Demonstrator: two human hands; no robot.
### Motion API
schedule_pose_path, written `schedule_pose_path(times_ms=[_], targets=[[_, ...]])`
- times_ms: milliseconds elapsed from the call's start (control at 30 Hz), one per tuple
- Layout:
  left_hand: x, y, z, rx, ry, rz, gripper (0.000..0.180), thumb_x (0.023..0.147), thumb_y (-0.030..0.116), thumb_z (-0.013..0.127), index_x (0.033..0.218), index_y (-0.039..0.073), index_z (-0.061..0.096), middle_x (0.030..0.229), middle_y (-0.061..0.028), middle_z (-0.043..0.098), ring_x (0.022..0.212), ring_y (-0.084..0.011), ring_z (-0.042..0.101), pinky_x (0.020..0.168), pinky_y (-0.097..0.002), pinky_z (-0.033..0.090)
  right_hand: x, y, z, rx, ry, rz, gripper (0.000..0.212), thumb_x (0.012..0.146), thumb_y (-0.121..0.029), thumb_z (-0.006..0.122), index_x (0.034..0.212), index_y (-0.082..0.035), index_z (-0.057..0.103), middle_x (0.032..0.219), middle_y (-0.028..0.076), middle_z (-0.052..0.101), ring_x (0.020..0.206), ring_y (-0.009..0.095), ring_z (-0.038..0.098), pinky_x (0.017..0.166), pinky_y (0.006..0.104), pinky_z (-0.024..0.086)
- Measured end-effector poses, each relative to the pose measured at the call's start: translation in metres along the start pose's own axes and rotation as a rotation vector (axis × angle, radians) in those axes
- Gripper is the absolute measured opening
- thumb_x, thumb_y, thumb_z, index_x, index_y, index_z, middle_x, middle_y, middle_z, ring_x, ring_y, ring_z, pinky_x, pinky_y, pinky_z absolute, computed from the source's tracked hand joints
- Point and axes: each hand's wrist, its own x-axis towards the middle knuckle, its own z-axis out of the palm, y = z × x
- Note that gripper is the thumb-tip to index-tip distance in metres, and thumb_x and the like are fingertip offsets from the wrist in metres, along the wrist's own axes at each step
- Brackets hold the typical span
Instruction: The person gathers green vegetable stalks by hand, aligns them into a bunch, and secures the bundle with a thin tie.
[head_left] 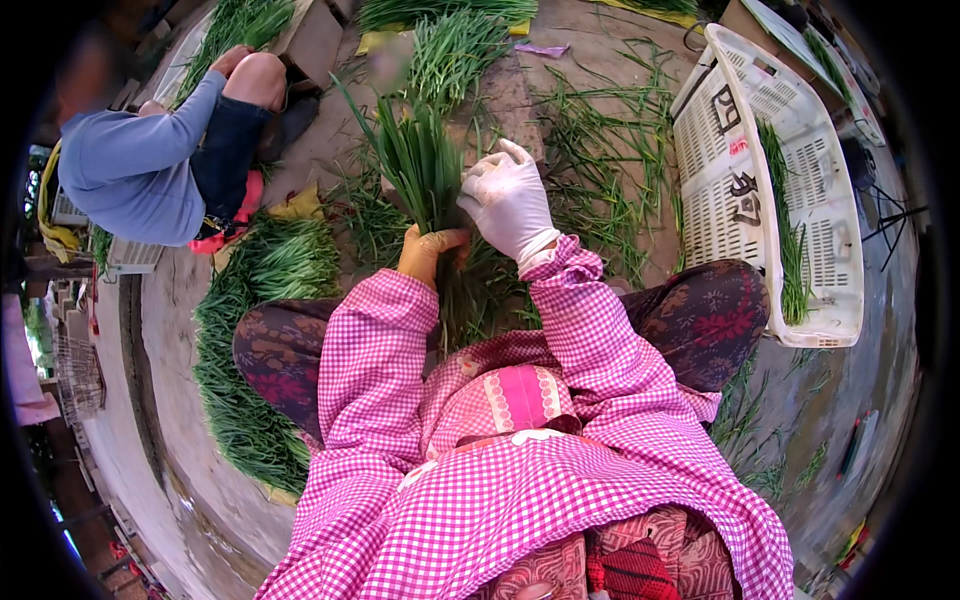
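Note:
My left hand (431, 252), in a yellowish glove, is closed around the lower part of a bunch of garlic chives (418, 165). The bunch stands upright in front of me, its green leaves fanning out at the top. Beside its right edge is my right hand (507, 197) in a white glove, with one finger raised apart from the bent others. No stalk shows in the right hand, and its fingertips are close to the leaves. Stalk ends below the left hand are partly hidden by my sleeves.
A white slatted crate (765, 200) with some greens stands at the right. Loose leaves (610, 170) litter the floor before me. Piled chives (250, 350) lie by my left knee, and another heap (455, 55) lies ahead. A person in a blue top (140, 175) sits at the far left.

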Motion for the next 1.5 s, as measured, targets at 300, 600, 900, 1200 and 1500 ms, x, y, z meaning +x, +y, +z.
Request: schedule_pose_path(times_ms=[300, 600, 900, 1200, 1500], targets=[[-0.008, 0.006, 0.007, -0.055, 0.033, 0.029, 0.019, 0.074, 0.001, 0.065, 0.093, -0.002, 0.065, 0.062, -0.0088, 0.06, 0.052, -0.0174, 0.052, 0.05, -0.029, 0.039, -0.007, 0.062, -0.017, 0.169, 0.574, 0.438, 0.005, 0.073, -0.007, 0.065, 0.077, -0.009, 0.066, 0.082, 0.006, 0.066, 0.077, 0.024, 0.062, 0.072, 0.0349, 0.049], [-0.003, 0.005, 0.005, -0.131, 0.122, -0.05, 0.019, 0.075, 0.001, 0.067, 0.093, -0.003, 0.063, 0.064, -0.008, 0.06, 0.054, -0.0172, 0.052, 0.052, -0.0289, 0.039, -0.016, 0.063, -0.02, 0.634, -0.061, 0.606, 0.044, 0.082, -0.048, 0.062, 0.094, -0.007, 0.069, 0.094, 0.012, 0.067, 0.089, 0.027, 0.064, 0.08, 0.0322, 0.049], [-0.003, 0.002, 0.004, -0.131, 0.127, -0.017, 0.019, 0.075, 0.001, 0.067, 0.093, -0.002, 0.065, 0.066, -0.0075, 0.061, 0.053, -0.0167, 0.053, 0.05, -0.0286, 0.04, -0.011, 0.026, 0.004, 0.391, 0.16, 0.46, 0.018, 0.082, -0.028, 0.064, 0.083, -0.011, 0.068, 0.083, 0.009, 0.067, 0.075, 0.028, 0.065, 0.069, 0.0353, 0.052], [-0.007, 0.005, 0.01, 0.014, 0.056, -0.013, 0.018, 0.075, 0.001, 0.066, 0.093, -0.002, 0.066, 0.063, -0.0066, 0.06, 0.051, -0.0152, 0.053, 0.047, -0.027, 0.04, 0.002, 0.045, -0.041, 0.406, 0.461, 0.478, 0.024, 0.08, -0.019, 0.069, 0.099, -0.004, 0.067, 0.095, 0.008, 0.067, 0.085, 0.024, 0.063, 0.078, 0.0319, 0.049], [-0.004, -0.011, 0.008, 0.118, -0.089, 0.017, 0.017, 0.074, 0.003, 0.067, 0.091, 0.001, 0.067, 0.063, -0.0038, 0.059, 0.05, -0.0125, 0.052, 0.045, -0.0253, 0.039, 0.006, 0.021, -0.019, 0.085, 0.29, 0.168, 0.02, 0.072, -0.027, 0.071, 0.082, -0.011, 0.068, 0.087, 0.004, 0.066, 0.088, 0.023, 0.06, 0.089, 0.0387, 0.04]])
